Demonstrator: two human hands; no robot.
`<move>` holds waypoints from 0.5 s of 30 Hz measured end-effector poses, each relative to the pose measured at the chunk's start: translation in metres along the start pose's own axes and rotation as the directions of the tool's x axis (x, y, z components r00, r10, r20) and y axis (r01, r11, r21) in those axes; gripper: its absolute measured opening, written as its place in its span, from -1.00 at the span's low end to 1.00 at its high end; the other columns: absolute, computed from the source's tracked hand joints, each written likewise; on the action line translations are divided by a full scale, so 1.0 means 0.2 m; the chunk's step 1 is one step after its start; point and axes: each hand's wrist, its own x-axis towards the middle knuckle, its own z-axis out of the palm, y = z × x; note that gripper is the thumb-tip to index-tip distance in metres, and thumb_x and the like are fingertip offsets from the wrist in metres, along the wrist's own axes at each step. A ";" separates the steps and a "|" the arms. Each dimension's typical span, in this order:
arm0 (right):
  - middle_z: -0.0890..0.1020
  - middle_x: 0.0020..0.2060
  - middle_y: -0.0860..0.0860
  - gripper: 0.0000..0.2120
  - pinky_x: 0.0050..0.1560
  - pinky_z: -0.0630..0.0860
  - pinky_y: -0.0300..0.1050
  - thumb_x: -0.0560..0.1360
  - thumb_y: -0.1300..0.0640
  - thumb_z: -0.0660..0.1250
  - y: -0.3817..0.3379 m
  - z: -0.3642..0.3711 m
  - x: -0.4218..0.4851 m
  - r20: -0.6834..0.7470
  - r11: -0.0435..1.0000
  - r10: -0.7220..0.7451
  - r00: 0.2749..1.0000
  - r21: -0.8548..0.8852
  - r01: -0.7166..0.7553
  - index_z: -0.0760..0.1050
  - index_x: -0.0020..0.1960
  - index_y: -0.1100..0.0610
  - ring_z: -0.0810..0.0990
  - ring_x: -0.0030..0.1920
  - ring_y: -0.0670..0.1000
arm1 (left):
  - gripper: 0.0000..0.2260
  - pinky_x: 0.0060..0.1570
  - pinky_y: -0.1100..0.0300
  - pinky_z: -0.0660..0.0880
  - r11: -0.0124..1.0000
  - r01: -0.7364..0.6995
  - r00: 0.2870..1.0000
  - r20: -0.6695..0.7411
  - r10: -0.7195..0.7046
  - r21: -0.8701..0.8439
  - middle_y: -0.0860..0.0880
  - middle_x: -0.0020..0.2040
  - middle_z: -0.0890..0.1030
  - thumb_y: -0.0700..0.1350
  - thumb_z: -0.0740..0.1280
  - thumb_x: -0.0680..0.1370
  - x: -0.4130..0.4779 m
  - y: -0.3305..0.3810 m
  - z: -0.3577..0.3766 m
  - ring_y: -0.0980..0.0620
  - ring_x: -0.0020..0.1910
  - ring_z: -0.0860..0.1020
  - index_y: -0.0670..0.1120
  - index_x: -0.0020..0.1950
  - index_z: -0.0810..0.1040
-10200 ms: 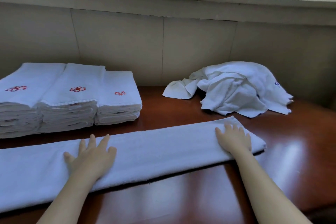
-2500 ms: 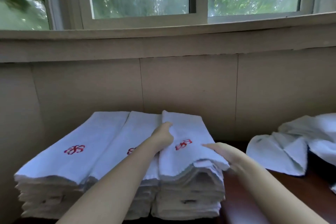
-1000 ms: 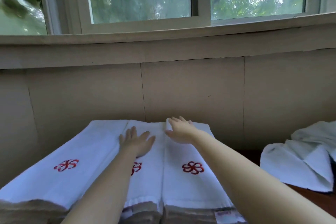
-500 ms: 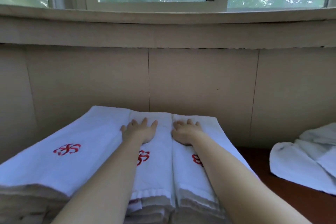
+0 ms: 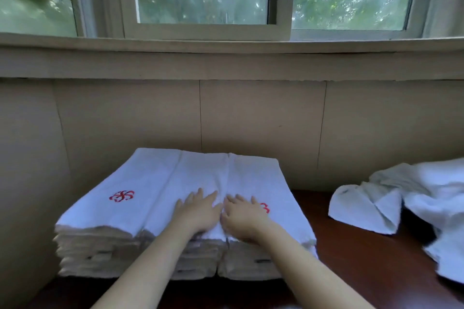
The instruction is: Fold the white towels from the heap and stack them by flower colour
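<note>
Three stacks of folded white towels with red flowers stand side by side against the wall. The left stack (image 5: 110, 211) shows its red flower fully. My left hand (image 5: 198, 212) lies flat, fingers straight, on the middle stack (image 5: 193, 178) and hides its flower. My right hand (image 5: 244, 217) presses flat on the right stack (image 5: 258, 178), where part of a red flower shows beside the fingers. The two hands nearly touch at the seam between those stacks. The heap of unfolded white towels (image 5: 411, 208) lies at the right on the table.
The dark wooden table (image 5: 351, 266) runs under the stacks and the heap. A beige panelled wall (image 5: 251, 120) stands right behind the stacks, with a window sill and windows above. A wall corner closes the left side.
Both hands have slid from the far end of the middle and right stacks toward the near edge, pressing flat. The camera has tilted up a little.
</note>
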 end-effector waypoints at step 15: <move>0.49 0.32 0.06 -0.65 0.37 0.28 -0.09 0.59 0.15 0.08 0.64 -0.16 -1.18 0.004 0.964 0.232 0.973 0.134 -0.231 0.51 0.26 0.19 0.33 0.41 0.03 | -0.65 0.35 0.05 0.27 0.961 -0.266 0.960 -0.114 0.257 -0.073 -0.08 0.36 0.39 -0.17 0.09 0.59 -0.60 0.65 0.13 -0.10 0.37 0.36 -0.08 0.37 0.39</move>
